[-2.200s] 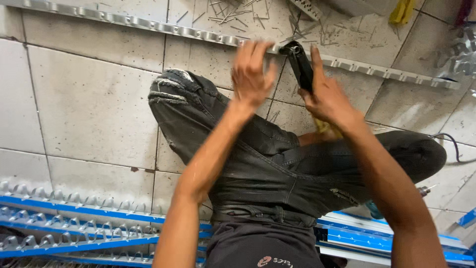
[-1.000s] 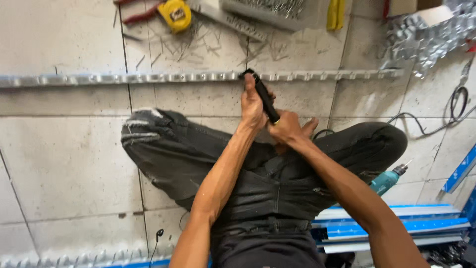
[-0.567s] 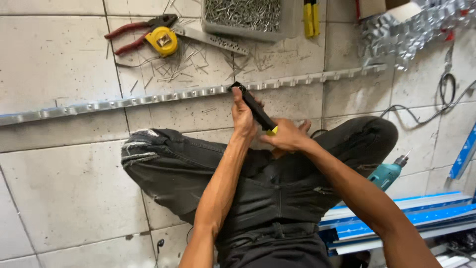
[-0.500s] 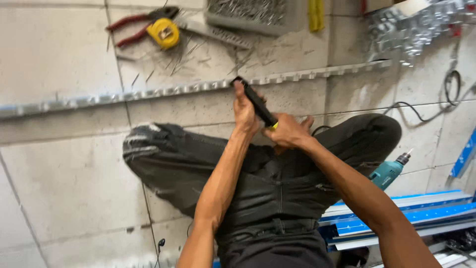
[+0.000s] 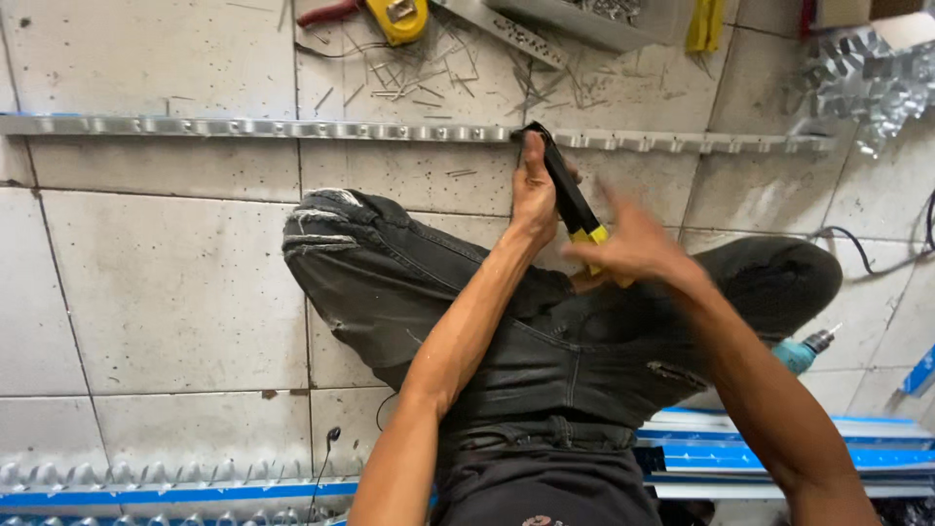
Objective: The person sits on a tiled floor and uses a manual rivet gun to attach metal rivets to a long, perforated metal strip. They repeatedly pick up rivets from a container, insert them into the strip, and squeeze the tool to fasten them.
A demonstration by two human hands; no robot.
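Note:
I sit cross-legged on a tiled floor in black jeans [image 5: 545,341]. A long perforated metal strip [image 5: 243,128] lies across the tiles in front of me. My left hand [image 5: 534,190] grips the head of a black hand tool with yellow handles [image 5: 570,200], its tip pressed on the strip. My right hand [image 5: 633,248] is on the yellow handle end, blurred, with its fingers partly lifted.
Beyond the strip lie a yellow tape measure [image 5: 396,15], red pliers [image 5: 326,12], scattered metal pins [image 5: 429,73] and a tray of fasteners [image 5: 584,15]. A pile of metal brackets [image 5: 867,78] is far right. A teal drill [image 5: 804,353] and blue-filmed profiles [image 5: 779,458] lie by my right knee.
The tool's tip stays on the strip with my left hand at its head. My right hand has shifted on the handles and its fingers have loosened. The view has dropped slightly.

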